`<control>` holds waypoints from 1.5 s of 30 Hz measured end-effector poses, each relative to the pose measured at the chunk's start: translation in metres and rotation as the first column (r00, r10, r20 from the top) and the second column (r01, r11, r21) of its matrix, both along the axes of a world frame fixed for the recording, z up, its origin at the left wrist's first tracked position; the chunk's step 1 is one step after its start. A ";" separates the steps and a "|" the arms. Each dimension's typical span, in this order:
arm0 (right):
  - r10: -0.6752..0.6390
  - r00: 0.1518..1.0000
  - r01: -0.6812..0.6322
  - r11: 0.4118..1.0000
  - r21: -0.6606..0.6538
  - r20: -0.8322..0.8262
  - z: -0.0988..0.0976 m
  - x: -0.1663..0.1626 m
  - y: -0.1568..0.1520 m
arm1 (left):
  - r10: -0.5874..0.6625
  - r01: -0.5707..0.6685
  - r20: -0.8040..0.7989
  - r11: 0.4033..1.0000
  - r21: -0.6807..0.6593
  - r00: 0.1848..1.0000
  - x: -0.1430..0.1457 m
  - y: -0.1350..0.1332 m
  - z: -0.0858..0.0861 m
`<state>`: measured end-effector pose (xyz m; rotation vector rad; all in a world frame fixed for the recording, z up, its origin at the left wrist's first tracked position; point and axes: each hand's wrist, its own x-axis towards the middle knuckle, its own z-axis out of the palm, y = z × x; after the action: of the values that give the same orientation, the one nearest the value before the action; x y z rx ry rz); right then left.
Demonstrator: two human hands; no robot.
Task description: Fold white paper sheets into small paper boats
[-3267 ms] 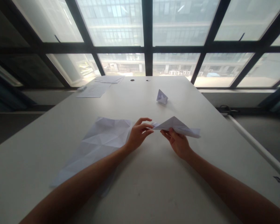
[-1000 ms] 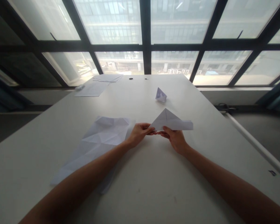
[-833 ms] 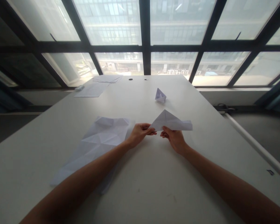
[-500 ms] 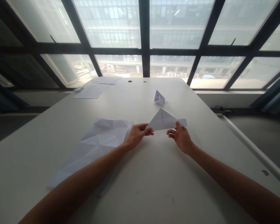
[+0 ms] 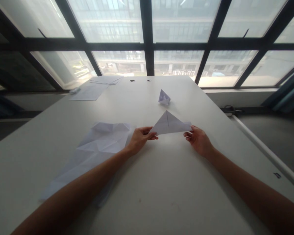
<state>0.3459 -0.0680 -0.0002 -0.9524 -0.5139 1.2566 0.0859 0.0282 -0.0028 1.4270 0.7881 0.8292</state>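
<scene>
Folded paper triangle [image 5: 170, 124] sits dead centre of the white table [image 5: 161, 189], peak pointing to twelve o'clock, and I've got it by both ends. My left hand [image 5: 140, 139] is pinching the corner at nine o'clock between thumb and fingertips; my right hand [image 5: 198, 141] has the corner at three o'clock nipped the same way, the other fingers loosely curled beneath. To my eye the thing to do well here is keep the pull even on both corners, so the long bottom edge stays straight and the centre crease stays on the midline, with light pinches so the tips don't crumple. Off at nine o'clock from the left hand lies a creased open sheet [image 5: 98, 147], flat on the table. Up at twelve o'clock stands a small folded paper boat [image 5: 164, 97], well apart, and flat sheets [image 5: 93, 89] rest at the far edge, around eleven. Any writing? No print, label or brand I can read anywhere.
</scene>
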 end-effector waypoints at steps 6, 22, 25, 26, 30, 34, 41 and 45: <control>-0.017 1.000 0.018 0.999 0.045 -0.021 -0.005 0.001 0.000 | -0.008 0.008 0.035 1.000 0.006 0.999 0.000 -0.002 0.002; -0.016 0.985 -0.005 0.992 0.122 0.171 -0.008 -0.006 -0.004 | -0.006 0.011 0.113 0.999 -0.047 0.994 -0.002 0.000 -0.002; -0.058 0.977 0.035 0.993 0.111 0.207 -0.011 -0.008 -0.004 | -0.003 0.015 0.127 0.996 -0.091 0.992 -0.003 0.002 -0.002; -0.072 0.975 0.049 0.993 0.110 0.212 -0.011 -0.008 -0.003 | -0.009 0.022 0.133 0.995 -0.097 0.991 -0.004 0.002 -0.002; -0.129 0.966 0.106 0.988 0.112 0.223 -0.010 -0.010 -0.003 | -0.031 0.044 0.167 0.996 -0.074 0.985 -0.005 0.001 0.003; -0.147 0.966 0.125 0.985 0.115 0.215 -0.008 -0.011 -0.003 | -0.031 0.035 0.179 0.999 -0.018 0.983 -0.006 -0.002 0.005; -0.169 0.964 0.144 0.981 0.133 0.205 -0.010 -0.011 -0.002 | -0.096 0.079 0.152 0.991 0.110 0.984 -0.005 -0.007 0.006; -0.196 0.963 0.171 0.975 0.140 0.187 -0.011 -0.010 0.000 | -0.202 0.182 0.097 0.966 0.183 0.975 -0.006 -0.008 0.011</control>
<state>0.3355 -0.0678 -0.0115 -1.0042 -0.6377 0.9566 0.0802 0.0198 0.0078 1.5676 0.4901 0.8366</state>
